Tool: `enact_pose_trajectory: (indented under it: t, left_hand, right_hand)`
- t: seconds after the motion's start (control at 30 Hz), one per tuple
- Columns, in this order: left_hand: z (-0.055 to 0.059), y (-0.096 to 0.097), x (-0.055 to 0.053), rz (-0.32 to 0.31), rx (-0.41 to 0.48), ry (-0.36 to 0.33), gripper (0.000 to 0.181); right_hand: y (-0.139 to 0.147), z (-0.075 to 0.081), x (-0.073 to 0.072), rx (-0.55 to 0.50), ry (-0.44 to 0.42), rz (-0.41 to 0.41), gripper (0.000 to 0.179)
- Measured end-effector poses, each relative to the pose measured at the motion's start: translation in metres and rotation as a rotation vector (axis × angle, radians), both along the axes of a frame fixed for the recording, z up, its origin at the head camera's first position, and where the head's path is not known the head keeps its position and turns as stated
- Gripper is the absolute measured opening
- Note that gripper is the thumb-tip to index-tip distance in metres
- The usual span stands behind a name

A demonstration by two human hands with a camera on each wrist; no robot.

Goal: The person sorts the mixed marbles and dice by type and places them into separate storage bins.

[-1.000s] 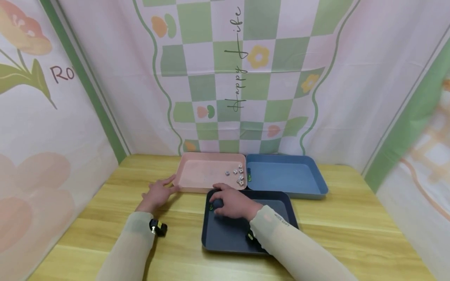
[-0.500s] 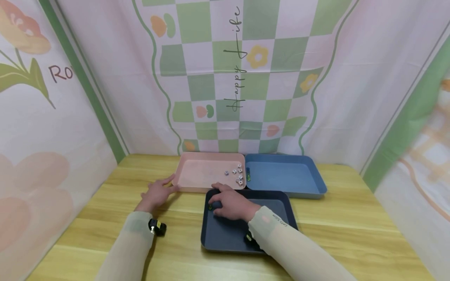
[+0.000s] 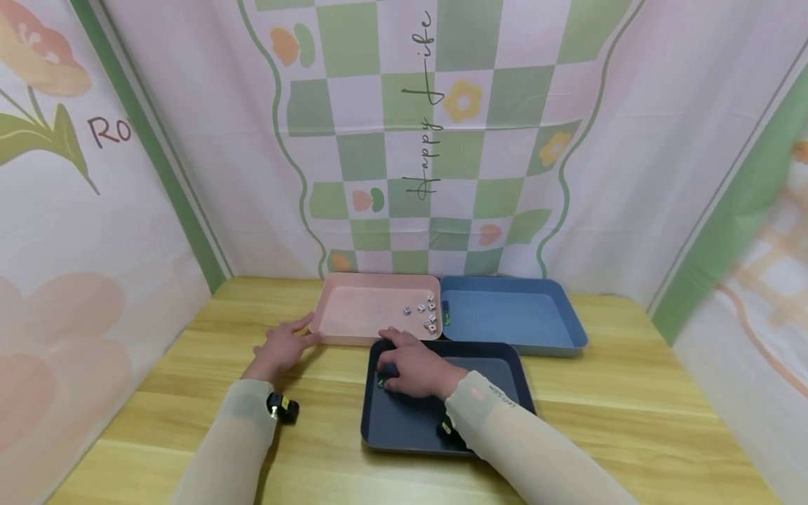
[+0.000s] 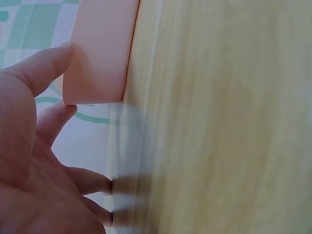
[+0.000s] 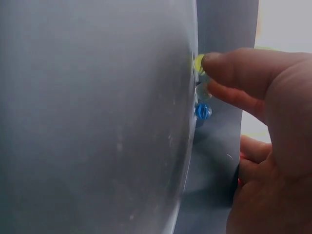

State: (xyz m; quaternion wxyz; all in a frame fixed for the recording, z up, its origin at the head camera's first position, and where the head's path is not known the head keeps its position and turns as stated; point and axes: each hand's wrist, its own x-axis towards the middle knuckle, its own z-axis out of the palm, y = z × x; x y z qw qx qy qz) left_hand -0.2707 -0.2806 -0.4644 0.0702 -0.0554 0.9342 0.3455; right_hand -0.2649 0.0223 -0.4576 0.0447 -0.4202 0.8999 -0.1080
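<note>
My left hand (image 3: 282, 351) has its fingers spread at the near left corner of the pink tray (image 3: 353, 308); in the left wrist view its thumb and one finger touch the tray's wall. My right hand (image 3: 421, 366) reaches into the black tray (image 3: 404, 428), at its far left part. In the right wrist view, the thumb touches a yellow marble (image 5: 199, 63) and the index fingertip is at a clear marble (image 5: 203, 91). A blue marble (image 5: 203, 111) lies beside them along the tray wall. A gap shows between thumb and index finger.
Several white dice (image 3: 432, 319) lie at the right end of the pink tray. The blue tray (image 3: 511, 315) adjoins it, with small blue and green marbles (image 3: 446, 313) along its left wall. A patterned curtain (image 3: 379, 140) hangs behind the wooden table (image 3: 606, 393).
The index finger of my right hand has drawn slightly toward the thumb, and the small marbles there have shifted a little nearer. My left hand stays in place.
</note>
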Motion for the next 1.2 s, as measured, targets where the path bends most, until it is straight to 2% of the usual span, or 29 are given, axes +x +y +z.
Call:
enact_pose_trajectory:
  t: [0.17, 0.5, 0.67, 0.8, 1.2]
  left_hand:
    - [-0.001, 0.0, -0.001, -0.004, 0.001, 0.001, 0.07]
    - [-0.003, -0.002, -0.003, -0.001, 0.007, 0.001, 0.071]
    - [-0.003, -0.002, -0.003, 0.002, 0.009, -0.002, 0.071]
    - [-0.002, -0.001, -0.002, 0.001, 0.009, -0.003, 0.071]
    - [-0.003, -0.001, -0.003, 0.0, 0.0, 0.0, 0.071]
  right_hand:
    - [-0.001, 0.0, 0.001, 0.004, -0.024, -0.006, 0.025]
    - [-0.01, 0.003, 0.007, 0.068, 0.002, -0.039, 0.028]
    - [-0.015, 0.004, 0.009, 0.084, -0.021, -0.072, 0.019]
    - [-0.016, 0.001, 0.007, 0.079, -0.004, -0.077, 0.011]
    - [-0.017, 0.001, 0.008, 0.053, 0.028, -0.069, 0.012]
